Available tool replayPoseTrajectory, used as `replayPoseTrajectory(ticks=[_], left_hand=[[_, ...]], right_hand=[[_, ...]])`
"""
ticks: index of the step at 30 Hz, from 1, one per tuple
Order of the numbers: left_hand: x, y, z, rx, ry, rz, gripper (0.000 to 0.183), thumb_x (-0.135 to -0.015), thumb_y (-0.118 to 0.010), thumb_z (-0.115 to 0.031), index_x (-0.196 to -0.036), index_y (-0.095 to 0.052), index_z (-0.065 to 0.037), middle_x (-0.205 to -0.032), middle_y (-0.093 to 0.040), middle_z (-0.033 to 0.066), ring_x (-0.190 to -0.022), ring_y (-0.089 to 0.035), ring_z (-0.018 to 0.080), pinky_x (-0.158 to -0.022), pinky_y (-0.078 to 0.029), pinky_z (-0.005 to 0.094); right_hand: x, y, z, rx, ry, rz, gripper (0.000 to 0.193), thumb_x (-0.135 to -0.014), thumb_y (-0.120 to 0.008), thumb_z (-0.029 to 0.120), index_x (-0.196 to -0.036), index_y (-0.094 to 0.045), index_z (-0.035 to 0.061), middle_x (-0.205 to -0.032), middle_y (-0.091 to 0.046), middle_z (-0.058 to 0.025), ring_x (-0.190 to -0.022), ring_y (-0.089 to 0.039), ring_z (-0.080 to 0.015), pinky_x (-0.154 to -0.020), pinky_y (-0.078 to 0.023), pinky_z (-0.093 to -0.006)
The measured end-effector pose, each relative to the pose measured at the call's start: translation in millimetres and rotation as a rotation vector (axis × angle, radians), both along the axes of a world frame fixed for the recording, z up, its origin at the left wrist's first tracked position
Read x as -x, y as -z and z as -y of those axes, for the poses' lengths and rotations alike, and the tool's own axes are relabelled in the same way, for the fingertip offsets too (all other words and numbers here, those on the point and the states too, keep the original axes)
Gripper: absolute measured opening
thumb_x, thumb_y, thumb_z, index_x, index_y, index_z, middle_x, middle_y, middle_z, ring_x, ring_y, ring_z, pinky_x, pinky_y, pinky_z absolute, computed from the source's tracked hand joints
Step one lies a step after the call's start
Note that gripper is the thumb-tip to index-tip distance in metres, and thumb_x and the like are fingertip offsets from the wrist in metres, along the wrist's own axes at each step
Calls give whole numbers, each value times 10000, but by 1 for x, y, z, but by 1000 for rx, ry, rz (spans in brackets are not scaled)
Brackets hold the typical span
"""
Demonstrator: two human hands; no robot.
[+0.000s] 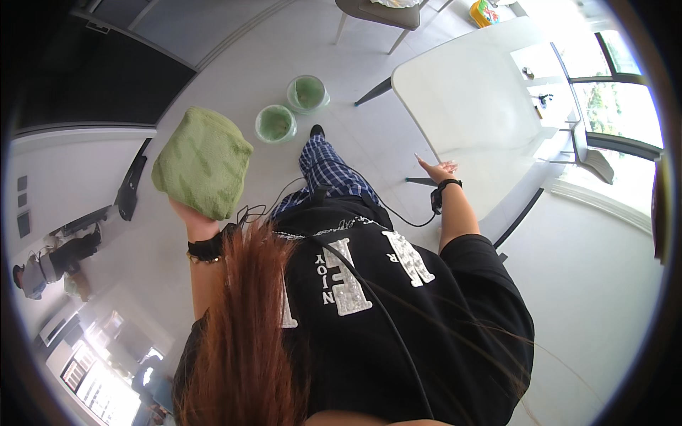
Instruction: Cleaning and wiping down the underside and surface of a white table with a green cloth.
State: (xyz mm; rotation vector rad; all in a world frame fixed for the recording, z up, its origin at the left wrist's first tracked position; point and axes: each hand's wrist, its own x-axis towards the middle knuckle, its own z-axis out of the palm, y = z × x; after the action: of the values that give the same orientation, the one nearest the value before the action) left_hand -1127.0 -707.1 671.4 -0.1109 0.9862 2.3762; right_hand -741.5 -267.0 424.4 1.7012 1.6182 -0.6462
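Note:
A folded green cloth (202,162), marked with darker patches, is held up on the left side of the view. My left hand (192,219) grips it from below, and the cloth hides most of the fingers. Further right, my right hand (439,170) is empty, its fingers stretched out and apart. It hovers beside the rounded edge of a white table (462,92); whether it touches the edge I cannot tell. A black device with a strap (438,199) sits on the right wrist, and a dark band (206,248) circles the left one.
Two pale green buckets (275,123) stand side by side on the floor ahead of my foot. Beyond them is a chair (376,13). Another chair (593,160) stands by the windows at right. A dark cabinet (92,78) fills the upper left. Black cables (387,213) hang across my body.

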Motion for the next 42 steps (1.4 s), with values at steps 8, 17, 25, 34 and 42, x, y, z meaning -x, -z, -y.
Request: replayPoseTrajectory(ticks=[8, 17, 25, 34, 42], left_hand=[[9, 24, -40, -56, 156, 6, 552, -1016, -350, -411, -1402, -419, -22, -1374, -509, 169, -1220, -545, 327, -978, -502, 463], [-1, 172, -194, -142, 339, 285, 558, -1011, -372, -437, -1399, -428, -40, -1365, -516, 173, -1206, -554, 326, -974, -505, 453], [-16, 379, -329, -321, 522, 465, 584, -1002, -381, -476, -1409, -423, -60, -1384, -501, 163, -1207, -557, 310, -970, -510, 455], [-53, 513, -477, -818, 440, -41, 509, -1011, -367, -359, -1406, -411, -42, -1368, -490, 157, -1219, -520, 288, -994, -445, 437], [-121, 413, -572, 98, -204, -1183, 566, -932, -426, -310, -1431, -405, -44, -1541, -270, 224, -1343, -316, 440, -1123, -134, 622]], right_hand=[[15, -18, 24, -589, -22, -404, 946, -905, -534, 563, -1536, -96, 10, -1607, -115, -184, -1487, -97, -351, -1159, -117, -592], [69, -14, -7, -681, -700, -560, 809, -889, -646, 296, -1543, -205, 117, -1599, -185, -158, -1478, -172, -331, -1185, -142, -523], [73, 19, -4, -920, -784, -516, 717, -794, -712, 113, -1451, -433, 177, -1541, -320, -150, -1432, -290, -332, -1164, -244, -540], [71, 56, -9, -1272, -919, -509, 670, -819, -599, -28, -1452, -384, 6, -1414, -472, -262, -1323, -448, -428, -1082, -384, -531], [66, 64, -4, -1296, -907, -390, 633, -873, -466, 58, -1492, -332, 70, -1482, -420, -198, -1370, -393, -405, -1104, -342, -568]])
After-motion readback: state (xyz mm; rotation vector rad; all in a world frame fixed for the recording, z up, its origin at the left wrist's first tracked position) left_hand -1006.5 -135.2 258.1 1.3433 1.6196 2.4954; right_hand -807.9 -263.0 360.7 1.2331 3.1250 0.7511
